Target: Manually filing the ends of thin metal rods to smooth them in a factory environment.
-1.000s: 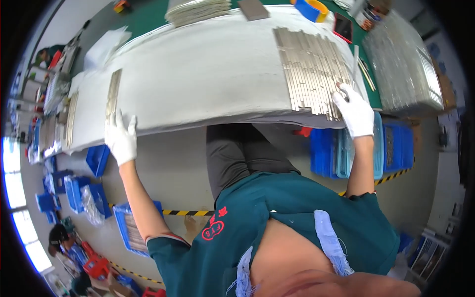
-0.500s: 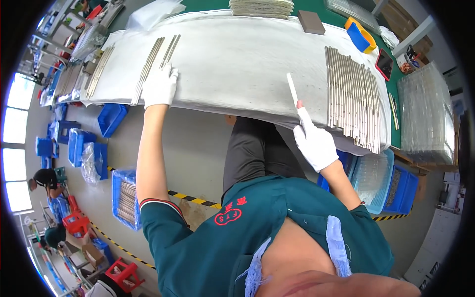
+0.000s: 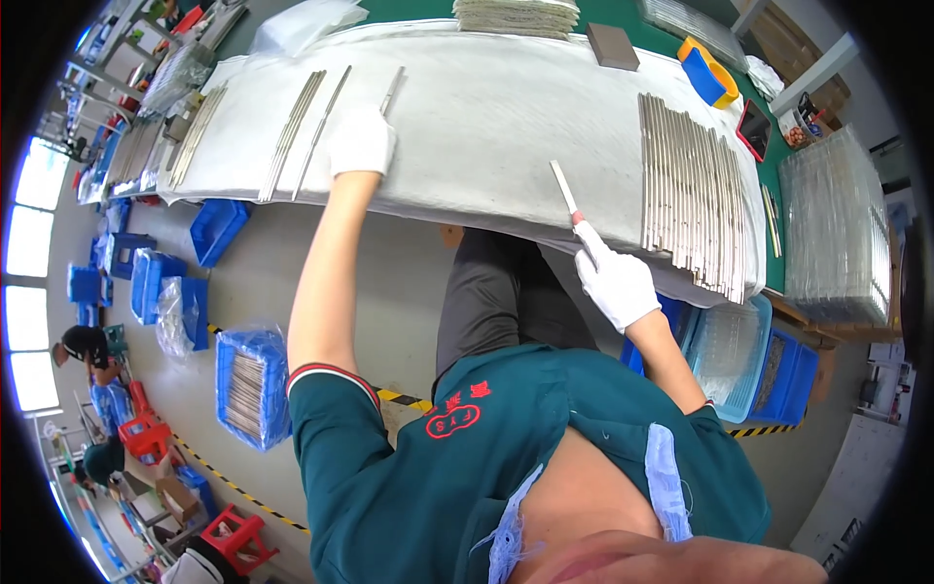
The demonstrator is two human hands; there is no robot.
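My left hand (image 3: pixel 362 144), in a white glove, is over the cloth-covered table with its fingers closed around a thin metal strip (image 3: pixel 392 91). The strip's far end sticks out past the fingers; the rest is hidden under the hand. Just left of it lies a single metal strip (image 3: pixel 322 133), and beyond that a small group of strips (image 3: pixel 293 134). My right hand (image 3: pixel 620 284), also gloved with a bare fingertip showing, grips a narrow, flat whitish stick (image 3: pixel 562 187) that points away from me above the table's near edge. A wide row of metal strips (image 3: pixel 691 195) lies to its right.
White cloth (image 3: pixel 486 127) covers the table. At the back are a stack of strips (image 3: pixel 516 16), a brown block (image 3: pixel 612 46) and a blue-yellow holder (image 3: pixel 708 73). A red-edged phone (image 3: pixel 754 127) and stacked clear trays (image 3: pixel 839 229) stand right. Blue bins (image 3: pixel 251 389) sit on the floor.
My left hand has moved right, carrying one strip away from the pair; the other strip stays on the cloth. The right hand with its stick has shifted slightly toward me and left.
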